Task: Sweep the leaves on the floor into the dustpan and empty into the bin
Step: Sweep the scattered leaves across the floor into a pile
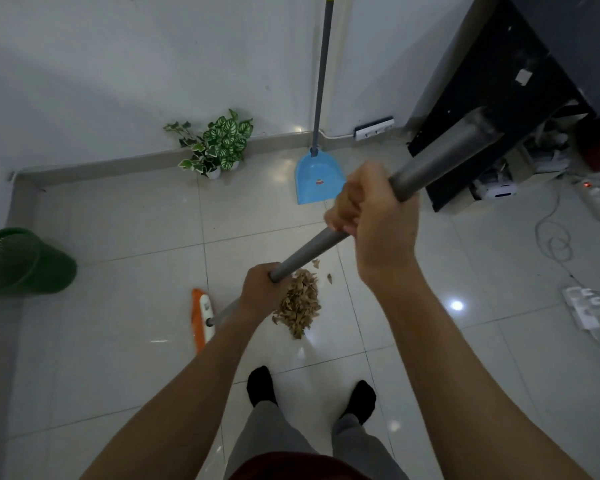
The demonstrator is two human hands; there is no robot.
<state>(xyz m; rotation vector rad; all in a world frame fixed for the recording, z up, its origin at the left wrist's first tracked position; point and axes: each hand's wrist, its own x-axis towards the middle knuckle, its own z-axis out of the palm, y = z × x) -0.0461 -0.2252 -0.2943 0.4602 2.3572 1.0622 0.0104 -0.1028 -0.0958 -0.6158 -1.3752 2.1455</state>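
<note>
I hold a broom by its grey handle (309,249). My left hand (262,294) grips it low and my right hand (371,216) grips it higher up. The orange and white broom head (201,318) rests on the white tiles left of a pile of dry brown leaves (300,303), a short gap away. My left hand covers the pile's left edge. A few loose leaves (329,278) lie just beyond the pile. The blue dustpan (317,180) with its long grey handle stands against the wall, farther off. The green mesh bin (21,261) stands at the far left.
Two small potted plants (215,147) sit by the skirting board left of the dustpan. A dark cabinet (492,105) with boxes under it stands at the right. Power strips (584,306) and white cables lie on the floor there. My feet in black socks (262,386) stand behind the pile.
</note>
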